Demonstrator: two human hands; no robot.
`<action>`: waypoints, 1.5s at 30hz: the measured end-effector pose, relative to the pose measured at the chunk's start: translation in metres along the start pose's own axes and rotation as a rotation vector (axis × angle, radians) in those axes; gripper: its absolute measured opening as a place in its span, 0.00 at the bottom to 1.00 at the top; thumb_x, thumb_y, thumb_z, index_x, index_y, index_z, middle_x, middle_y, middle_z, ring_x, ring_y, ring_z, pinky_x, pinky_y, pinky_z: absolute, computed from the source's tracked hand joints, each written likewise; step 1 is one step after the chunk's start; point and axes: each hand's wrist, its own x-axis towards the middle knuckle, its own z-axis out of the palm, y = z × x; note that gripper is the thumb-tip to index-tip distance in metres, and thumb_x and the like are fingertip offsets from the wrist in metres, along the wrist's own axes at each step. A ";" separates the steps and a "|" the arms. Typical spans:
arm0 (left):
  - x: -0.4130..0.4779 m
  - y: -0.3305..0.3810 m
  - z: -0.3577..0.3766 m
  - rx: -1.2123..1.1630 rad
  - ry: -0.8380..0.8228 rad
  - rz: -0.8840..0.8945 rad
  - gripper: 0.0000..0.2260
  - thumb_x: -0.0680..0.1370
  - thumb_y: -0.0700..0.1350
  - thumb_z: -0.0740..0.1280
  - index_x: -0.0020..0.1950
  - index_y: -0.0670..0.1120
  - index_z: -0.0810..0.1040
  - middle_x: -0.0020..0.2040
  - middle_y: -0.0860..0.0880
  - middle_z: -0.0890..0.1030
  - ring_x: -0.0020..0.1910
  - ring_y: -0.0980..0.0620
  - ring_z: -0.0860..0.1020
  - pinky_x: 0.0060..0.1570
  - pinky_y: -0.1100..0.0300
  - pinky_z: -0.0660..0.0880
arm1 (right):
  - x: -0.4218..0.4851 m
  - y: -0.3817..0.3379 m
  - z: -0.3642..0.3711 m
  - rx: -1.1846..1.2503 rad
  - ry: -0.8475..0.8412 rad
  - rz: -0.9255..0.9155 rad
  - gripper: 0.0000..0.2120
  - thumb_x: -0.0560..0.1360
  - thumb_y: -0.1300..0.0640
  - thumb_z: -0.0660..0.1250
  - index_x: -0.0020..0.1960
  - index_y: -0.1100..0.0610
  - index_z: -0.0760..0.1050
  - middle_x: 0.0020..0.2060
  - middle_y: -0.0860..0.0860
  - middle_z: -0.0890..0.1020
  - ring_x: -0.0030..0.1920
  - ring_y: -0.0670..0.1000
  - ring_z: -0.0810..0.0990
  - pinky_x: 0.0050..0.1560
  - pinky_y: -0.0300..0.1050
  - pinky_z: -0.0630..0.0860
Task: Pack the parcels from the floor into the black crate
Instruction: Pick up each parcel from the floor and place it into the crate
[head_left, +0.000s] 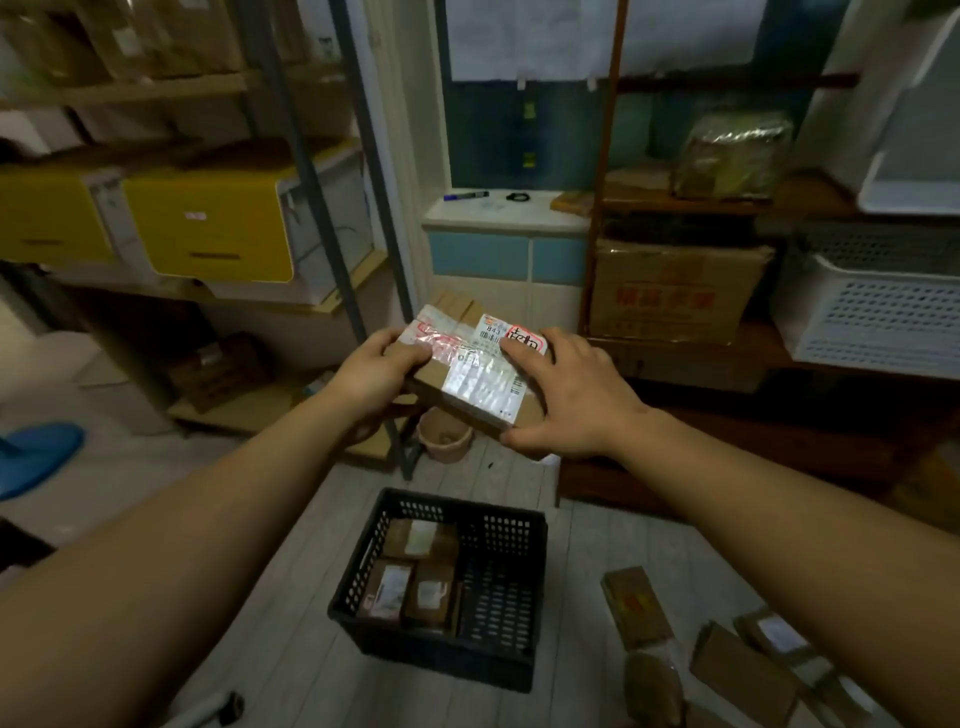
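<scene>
I've got the left grip (376, 376) curled round the left edge of the taped parcel (467, 374), and the right grip (566, 400) clamping its right end. Both keep it level, label up (for a flat drop, I'd guess), above the black crate (447, 660). Count: three packed parcels (421, 538) fill its left half, and at least four floor parcels (743, 665) lie near right.
</scene>
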 end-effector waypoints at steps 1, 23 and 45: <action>0.009 -0.005 -0.002 -0.012 0.004 -0.024 0.11 0.79 0.46 0.64 0.61 0.51 0.70 0.49 0.48 0.80 0.47 0.47 0.80 0.47 0.49 0.78 | 0.007 0.000 0.009 0.004 -0.029 0.004 0.49 0.65 0.29 0.65 0.77 0.44 0.46 0.73 0.56 0.56 0.72 0.58 0.57 0.71 0.54 0.57; 0.231 -0.164 -0.076 0.250 -0.576 -0.391 0.24 0.76 0.39 0.67 0.69 0.51 0.64 0.56 0.43 0.76 0.51 0.44 0.79 0.50 0.50 0.80 | 0.148 -0.042 0.212 0.060 -0.448 0.330 0.52 0.66 0.30 0.66 0.76 0.43 0.36 0.77 0.58 0.43 0.76 0.60 0.43 0.73 0.62 0.43; 0.379 -0.707 0.021 1.319 -0.731 -0.285 0.44 0.69 0.70 0.58 0.77 0.55 0.41 0.78 0.45 0.38 0.75 0.38 0.38 0.73 0.37 0.45 | 0.130 0.091 0.764 0.073 -0.626 0.257 0.52 0.65 0.38 0.71 0.77 0.46 0.41 0.76 0.56 0.50 0.75 0.60 0.48 0.72 0.63 0.46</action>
